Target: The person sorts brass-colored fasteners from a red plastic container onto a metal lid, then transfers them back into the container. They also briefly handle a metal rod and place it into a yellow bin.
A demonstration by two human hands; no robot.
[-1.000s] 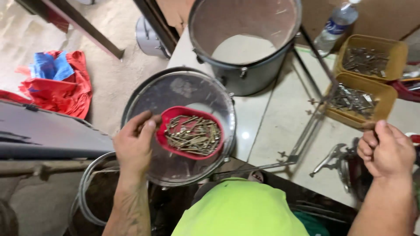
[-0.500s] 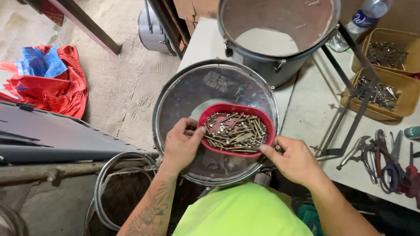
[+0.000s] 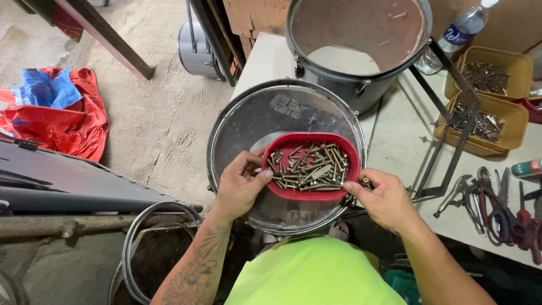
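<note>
Closest to me I see a bright yellow-green shirt (image 3: 313,271). Two bare arms reach out from it. The left arm has dark drawings on its skin.

My left hand (image 3: 240,183) is curled at the left end of the red tray (image 3: 312,195). Its thumb presses on the tray's rim and the fingers bend in over the edge, touching the screws (image 3: 307,165) there. I cannot tell if it is pinching one screw. My right hand (image 3: 384,197) is at the tray's right front corner. Its fingers are close together and the fingertip touches the rim. It holds the tray from that side.

The red tray is a long oval with round ends. It is full of small screws, gold and grey, all mixed up and pointing every way. The tray sits on top of a round drum head (image 3: 271,121) with a clear skin and a shiny metal ring. I can see through the skin.

Off to the right, on the pale table (image 3: 395,141), lie pliers and scissors (image 3: 497,209). Farther back stands a big grey drum shell (image 3: 355,39). Beside it are two yellow boxes (image 3: 497,113) with more screws, and a plastic bottle (image 3: 454,36). On the floor to the left is a red cloth (image 3: 68,124).
</note>
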